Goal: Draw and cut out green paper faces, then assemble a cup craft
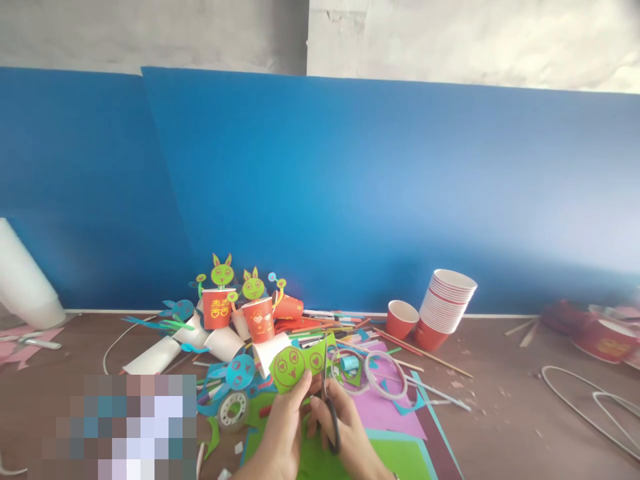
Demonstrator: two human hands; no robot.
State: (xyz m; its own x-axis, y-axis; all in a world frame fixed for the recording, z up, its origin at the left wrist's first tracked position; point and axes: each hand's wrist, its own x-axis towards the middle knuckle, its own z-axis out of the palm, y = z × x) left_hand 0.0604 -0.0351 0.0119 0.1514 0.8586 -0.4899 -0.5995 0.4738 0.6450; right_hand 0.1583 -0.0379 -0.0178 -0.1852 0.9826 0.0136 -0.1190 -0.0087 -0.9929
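From here, the scissors (330, 405) look part plastic, part metal. Just left of them, the green paper (289, 369) is matt; well to their right, the stacked paper cups (445, 310) seem smooth; behind them, the blue panel (320, 193) has a soft sheen.

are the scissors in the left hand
No, the right hand holds the scissors, while the left hand holds green paper.

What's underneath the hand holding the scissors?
A green sheet shows on both sides of the right hand; whatever lies directly below that hand and the scissors is covered.
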